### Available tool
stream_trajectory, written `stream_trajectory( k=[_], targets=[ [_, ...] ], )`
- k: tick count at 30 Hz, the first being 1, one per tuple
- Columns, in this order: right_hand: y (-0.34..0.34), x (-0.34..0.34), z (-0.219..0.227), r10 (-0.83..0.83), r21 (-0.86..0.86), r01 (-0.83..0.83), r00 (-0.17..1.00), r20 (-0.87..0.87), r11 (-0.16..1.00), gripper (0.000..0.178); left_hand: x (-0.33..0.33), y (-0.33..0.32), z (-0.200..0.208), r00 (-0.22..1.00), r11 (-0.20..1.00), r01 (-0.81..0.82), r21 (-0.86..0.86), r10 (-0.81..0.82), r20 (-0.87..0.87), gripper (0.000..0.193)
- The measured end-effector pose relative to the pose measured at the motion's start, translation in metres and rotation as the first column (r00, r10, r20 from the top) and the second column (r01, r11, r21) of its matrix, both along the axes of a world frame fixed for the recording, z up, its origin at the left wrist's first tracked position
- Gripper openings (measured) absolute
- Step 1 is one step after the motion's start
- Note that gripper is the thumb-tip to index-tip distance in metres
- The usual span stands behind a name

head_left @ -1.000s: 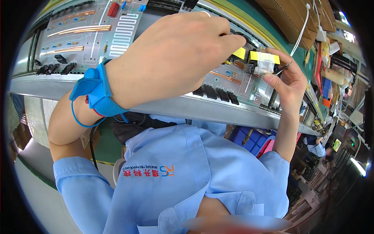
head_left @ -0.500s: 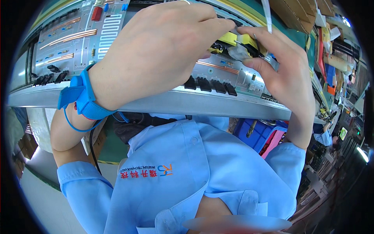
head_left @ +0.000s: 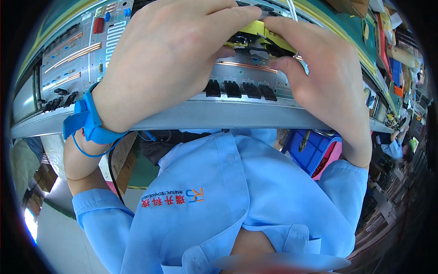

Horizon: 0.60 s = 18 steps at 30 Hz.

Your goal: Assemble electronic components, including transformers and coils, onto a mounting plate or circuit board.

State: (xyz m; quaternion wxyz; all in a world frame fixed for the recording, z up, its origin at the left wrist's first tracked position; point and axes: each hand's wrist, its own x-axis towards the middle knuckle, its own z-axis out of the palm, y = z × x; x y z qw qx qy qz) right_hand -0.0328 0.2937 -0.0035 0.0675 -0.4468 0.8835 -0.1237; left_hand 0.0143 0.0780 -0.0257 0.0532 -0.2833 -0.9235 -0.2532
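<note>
A yellow-and-black transformer-like component (head_left: 279, 42) with dark leads is held between my hands, just over a grey circuit board (head_left: 228, 72). My left hand (head_left: 175, 41), with a blue wrist strap (head_left: 89, 119) and its cord, has its fingers closed at the component's left end. From the right, my right hand (head_left: 319, 59) pinches it with the index finger along the top and the thumb below. The backs of my hands hide parts of it. Copper-coloured strips and a row of black plug-like parts (head_left: 232, 89) show on the board beneath.
A metal rail (head_left: 219, 114) runs along the board's near edge. Further left on the board stand a red block component (head_left: 98, 25) and small blue parts. A blue bin (head_left: 308, 148) sits below the rail at right. A cardboard box (head_left: 349, 7) is at the far right.
The component has tilted, its right end now lower, and the whitish piece by my right thumb is mostly out of sight. The whole view has shifted slightly. Both hands keep their hold.
</note>
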Motion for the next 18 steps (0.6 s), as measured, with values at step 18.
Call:
stream_trajectory(
  k=[18],
  targets=[
    [0.008,-0.006,-0.012,0.023,-0.130,-0.022,1.000,0.012,0.991,0.044,0.008,0.011,-0.007,0.985,0.998,-0.058,-0.025,0.053,-0.161,0.063]
  ],
)
